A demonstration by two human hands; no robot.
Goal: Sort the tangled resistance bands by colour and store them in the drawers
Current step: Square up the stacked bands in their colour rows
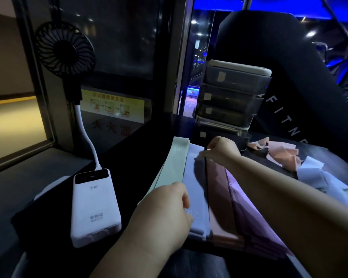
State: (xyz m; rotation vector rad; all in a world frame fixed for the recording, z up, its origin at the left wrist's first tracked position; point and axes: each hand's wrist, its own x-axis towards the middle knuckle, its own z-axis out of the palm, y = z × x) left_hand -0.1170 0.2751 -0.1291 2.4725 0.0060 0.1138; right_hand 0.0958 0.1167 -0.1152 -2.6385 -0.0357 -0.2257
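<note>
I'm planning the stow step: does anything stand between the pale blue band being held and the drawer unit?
Nothing visible does. The drawer unit stands directly beyond the far end of the pale blue band; only the right hand, pinching that end, lies between.

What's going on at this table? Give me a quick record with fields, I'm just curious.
Sorted row: green band, blue band, pink band, purple band, lying flat side by side
Left hand: holds the blue band's near end
Right hand: pinches its far end
Unsorted: tangled pile at right
Storage: drawers behind the row
Also there: power bank, fan
</note>
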